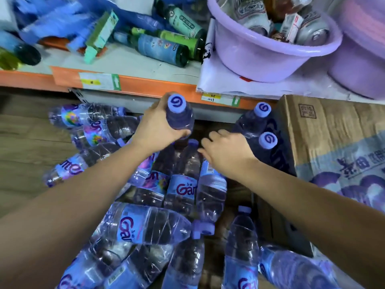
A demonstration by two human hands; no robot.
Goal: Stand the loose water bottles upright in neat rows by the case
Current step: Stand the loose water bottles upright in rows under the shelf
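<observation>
1. At far left, loose water bottles (pixel 87 122) lie on their sides on the wooden floor (pixel 25 138), stacked against one another below the orange-edged shelf (pixel 145 83).
2. On that shelf, dark labelled bottles (pixel 162 46) lie tipped over beside a green carton (pixel 100 34).
3. The left hand (pixel 158 126) grips one water bottle (pixel 181 119) around its shoulder, thumb on the near side and fingers curled round the far side. The bottle is upright, its purple cap (pixel 176 103) facing the camera, held above the heap.
4. Below and between both forearms, a heap of bottles (pixel 181 184) lies flat, crossing at different angles, with more of them reaching the bottom edge.
5. The right hand (pixel 225 151) is held palm down with fingers loosely spread and nothing in its grasp. It is just beside the standing bottles; whether it touches them cannot be told.
6. Two bottles stand upright, one behind (pixel 261 110) the other (pixel 267 140), right against the side of the cardboard case (pixel 333 142).
7. Above the case, a lilac plastic basin (pixel 270 57) holding cans sits on the shelf.
</observation>
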